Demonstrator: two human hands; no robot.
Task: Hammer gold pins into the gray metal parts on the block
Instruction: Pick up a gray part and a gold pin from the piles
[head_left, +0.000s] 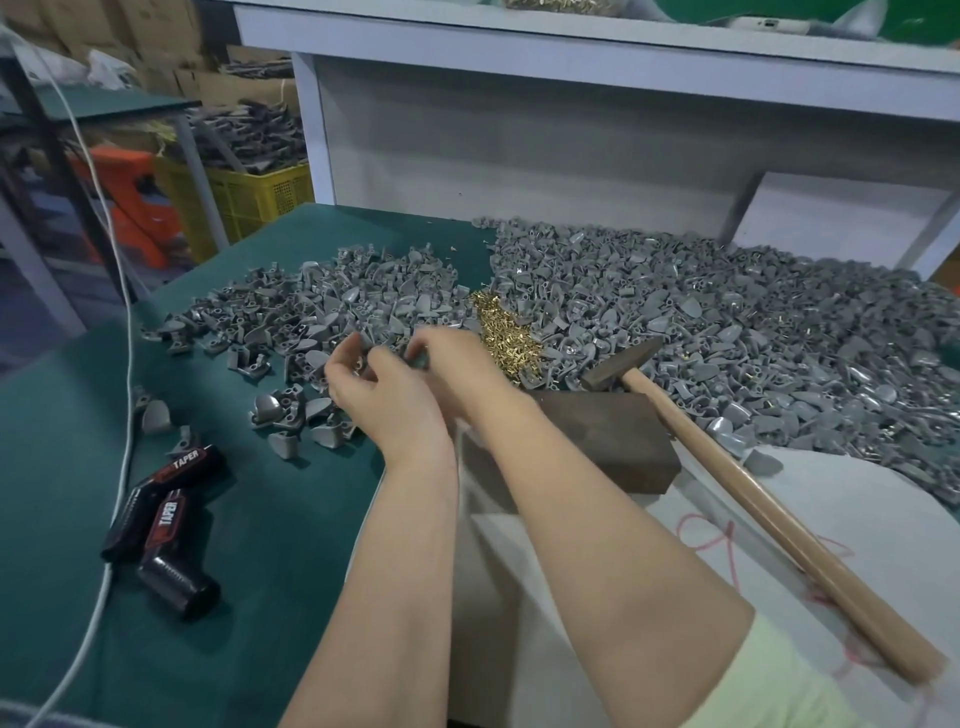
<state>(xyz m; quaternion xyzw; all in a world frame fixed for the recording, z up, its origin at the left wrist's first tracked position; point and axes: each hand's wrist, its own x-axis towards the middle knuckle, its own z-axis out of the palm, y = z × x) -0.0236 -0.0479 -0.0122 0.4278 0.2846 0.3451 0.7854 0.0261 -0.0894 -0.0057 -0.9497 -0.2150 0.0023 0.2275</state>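
Note:
My left hand (382, 395) and my right hand (457, 366) meet over the near edge of a heap of gray metal parts (332, 306). The left hand's curled fingers grip a small gray part (363, 364). The right hand's fingers are blurred and pinch something at the same spot; what it is stays hidden. A small pile of gold pins (501, 335) lies just right of the right hand. The dark block (608, 436) sits under my right forearm. A hammer (623, 366) with a wooden handle lies beside the block, its head near the pins.
A much bigger heap of gray parts (753, 338) covers the right of the green mat (234, 519). A black power tool (163, 519) and a white cable (124, 415) lie at the left. White cloth (857, 519) lies under the hammer handle. A white shelf unit (519, 119) stands behind.

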